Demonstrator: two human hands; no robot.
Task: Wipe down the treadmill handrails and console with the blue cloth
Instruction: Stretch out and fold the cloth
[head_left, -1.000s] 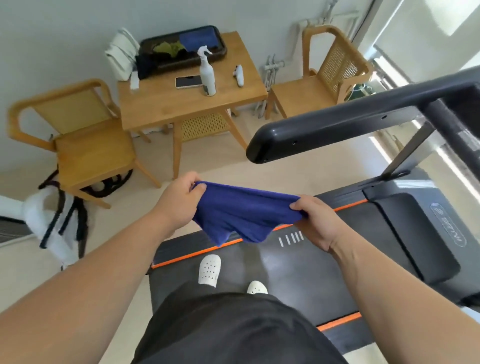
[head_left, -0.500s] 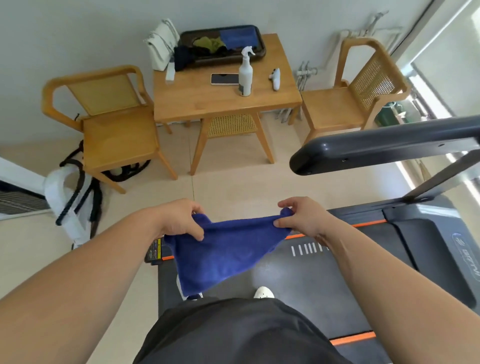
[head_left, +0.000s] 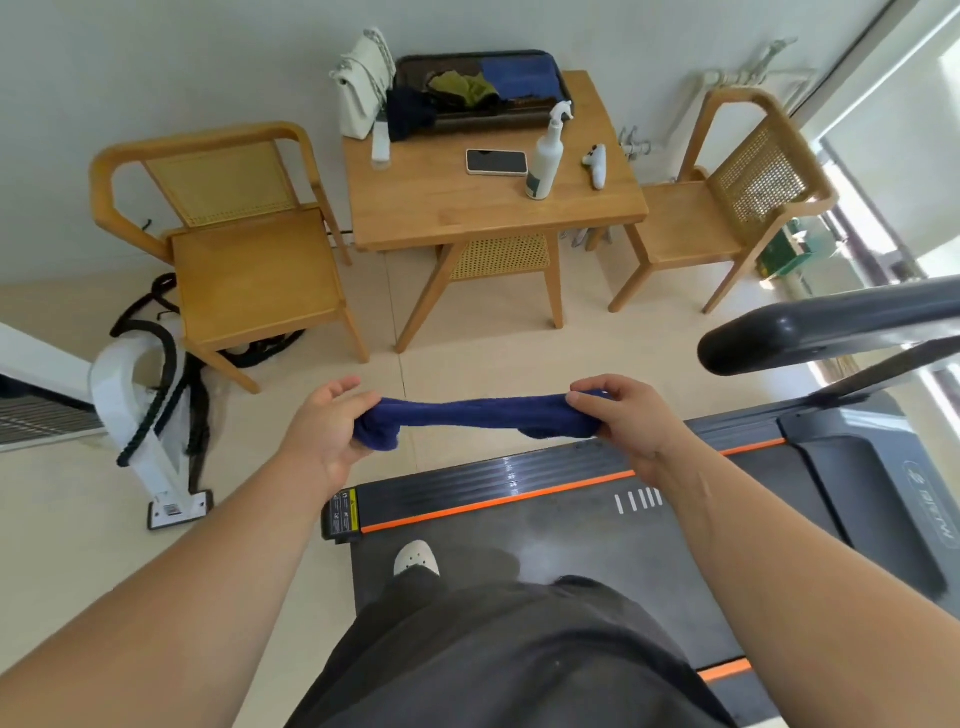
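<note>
The blue cloth (head_left: 483, 413) is stretched into a narrow horizontal band between my two hands, above the treadmill's left edge. My left hand (head_left: 327, 434) grips its bunched left end, and my right hand (head_left: 621, 421) pinches the right end. A dark handrail (head_left: 810, 332) of the treadmill juts in from the right edge, above and to the right of my right hand. The black treadmill deck (head_left: 597, 540) with orange stripes lies under me. The console is out of view.
A wooden table (head_left: 467, 218) ahead carries a spray bottle (head_left: 545, 156), a phone (head_left: 496, 162), a black tray (head_left: 483, 88) with cloths and a white bag (head_left: 363, 85). Wooden chairs (head_left: 244, 260) (head_left: 722, 213) flank it. A white stand with black ropes (head_left: 145, 410) sits on the floor at left.
The hanging cloth has been gathered and pulled taut into a thin band between both hands. The view has turned left, so the handrail now sits further right.
</note>
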